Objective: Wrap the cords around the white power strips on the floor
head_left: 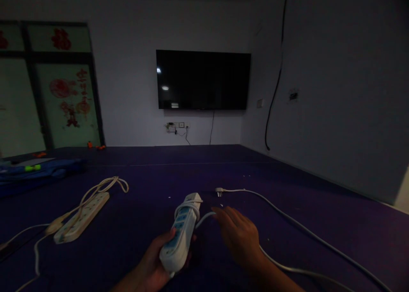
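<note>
My left hand [156, 258] grips a white power strip [180, 241] with blue sockets, thumb on its face and fingers underneath. The strip tilts up and away from me. A loop of its white cord [204, 219] is wound around the far end. From there the cord runs to my right hand [238, 234], whose fingers are closed around it, and it comes out again below the wrist. Beyond my right hand, the white plug [219, 191] lies on the purple surface with its prongs toward me. Part of the cord runs off the lower right edge.
A second white power strip [83, 217] with a tangled cord lies at the left. Farther left is a blue cloth [60, 168]. A television [204, 80] hangs on the far wall above some sockets [181, 124]. A black cable [275, 96] hangs down the right wall.
</note>
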`<state>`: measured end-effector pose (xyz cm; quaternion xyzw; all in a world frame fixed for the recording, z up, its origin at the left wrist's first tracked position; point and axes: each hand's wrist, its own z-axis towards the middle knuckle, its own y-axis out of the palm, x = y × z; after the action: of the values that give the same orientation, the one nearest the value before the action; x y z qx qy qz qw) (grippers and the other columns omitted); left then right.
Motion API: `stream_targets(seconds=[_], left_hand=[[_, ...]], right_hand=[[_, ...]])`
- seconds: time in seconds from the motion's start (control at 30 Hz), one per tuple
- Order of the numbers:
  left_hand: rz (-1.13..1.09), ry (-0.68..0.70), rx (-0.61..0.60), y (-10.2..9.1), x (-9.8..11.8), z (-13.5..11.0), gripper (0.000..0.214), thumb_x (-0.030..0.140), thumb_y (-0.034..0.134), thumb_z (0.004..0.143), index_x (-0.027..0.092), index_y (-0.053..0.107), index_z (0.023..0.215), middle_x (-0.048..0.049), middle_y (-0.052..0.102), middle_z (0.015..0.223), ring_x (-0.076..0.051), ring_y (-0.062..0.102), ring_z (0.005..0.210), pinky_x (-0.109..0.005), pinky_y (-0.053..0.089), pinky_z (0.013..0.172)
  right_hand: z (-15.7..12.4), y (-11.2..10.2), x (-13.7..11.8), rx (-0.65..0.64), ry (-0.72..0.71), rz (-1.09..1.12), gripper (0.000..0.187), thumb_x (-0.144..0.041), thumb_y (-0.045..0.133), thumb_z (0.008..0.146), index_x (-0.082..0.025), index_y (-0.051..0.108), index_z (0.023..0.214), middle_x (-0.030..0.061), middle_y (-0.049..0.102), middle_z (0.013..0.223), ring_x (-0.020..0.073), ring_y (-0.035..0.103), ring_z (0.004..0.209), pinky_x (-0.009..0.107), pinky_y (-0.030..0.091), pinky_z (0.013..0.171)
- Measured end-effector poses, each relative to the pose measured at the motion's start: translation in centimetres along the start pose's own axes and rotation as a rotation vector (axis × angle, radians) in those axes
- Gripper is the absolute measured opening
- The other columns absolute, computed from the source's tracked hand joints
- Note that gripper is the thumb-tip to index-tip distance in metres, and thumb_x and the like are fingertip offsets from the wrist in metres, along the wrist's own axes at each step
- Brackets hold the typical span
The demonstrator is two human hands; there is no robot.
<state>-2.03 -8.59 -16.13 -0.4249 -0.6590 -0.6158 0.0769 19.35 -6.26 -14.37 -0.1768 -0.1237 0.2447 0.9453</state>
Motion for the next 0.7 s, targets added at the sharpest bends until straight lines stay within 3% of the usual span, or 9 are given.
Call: stream_targets(seconds=[0.13, 0.33, 0.57, 0.7], left_hand=[[-0.028, -0.076, -0.027, -0.54, -0.2, 0.49, 0.027, 0.025, 0.069, 0.07, 0.008, 0.061, 0.09, -0.0091, 0.07, 0.077, -0.016, 0.065, 0.063, -0.024, 0.046, 0.059], [0.06, 0.049, -0.01, -0.65, -0.26, 0.83, 0.021, 0.006, 0.067, 0.062, 0.013, 0.061, 0.081, -0.0056, 0.07, 0.079, -0.017, 0.066, 0.067, -0.028, 0.044, 0.069], [0.049, -0.024, -0.073, -0.57, 0.08, 0.59, 0.029, 0.014, 0.063, 0.062, 0.006, 0.062, 0.09, -0.0152, 0.069, 0.091, -0.025, 0.066, 0.081, -0.036, 0.042, 0.082], [-0.052, 0.003, -0.076, -0.16, 0.27, 0.74, 0.033, 0.024, 0.066, 0.066, 0.011, 0.061, 0.096, -0.0107, 0.069, 0.091, -0.026, 0.065, 0.083, -0.04, 0.044, 0.083]], right_hand=[[-0.02, -0.09, 0.14, 0.028, 0.018, -0.003, 0.024, -0.018, 0.042, 0.092, -0.019, 0.066, 0.094, 0.0038, 0.065, 0.073, 0.0127, 0.06, 0.061, 0.023, 0.043, 0.058], [0.12, -0.47, 0.03, 0.073, -0.018, 0.033, 0.023, -0.018, 0.043, 0.092, -0.02, 0.066, 0.092, 0.0015, 0.062, 0.065, 0.0109, 0.056, 0.057, 0.022, 0.042, 0.057], [0.17, -0.46, -0.22, 0.061, -0.1, 0.092, 0.023, -0.017, 0.041, 0.093, -0.018, 0.065, 0.091, 0.0016, 0.063, 0.066, 0.0107, 0.055, 0.056, 0.022, 0.042, 0.056], [-0.24, -0.08, -0.35, 0.005, -0.14, 0.143, 0.021, -0.017, 0.042, 0.092, -0.017, 0.063, 0.095, 0.0012, 0.061, 0.065, 0.0112, 0.053, 0.055, 0.023, 0.04, 0.052]])
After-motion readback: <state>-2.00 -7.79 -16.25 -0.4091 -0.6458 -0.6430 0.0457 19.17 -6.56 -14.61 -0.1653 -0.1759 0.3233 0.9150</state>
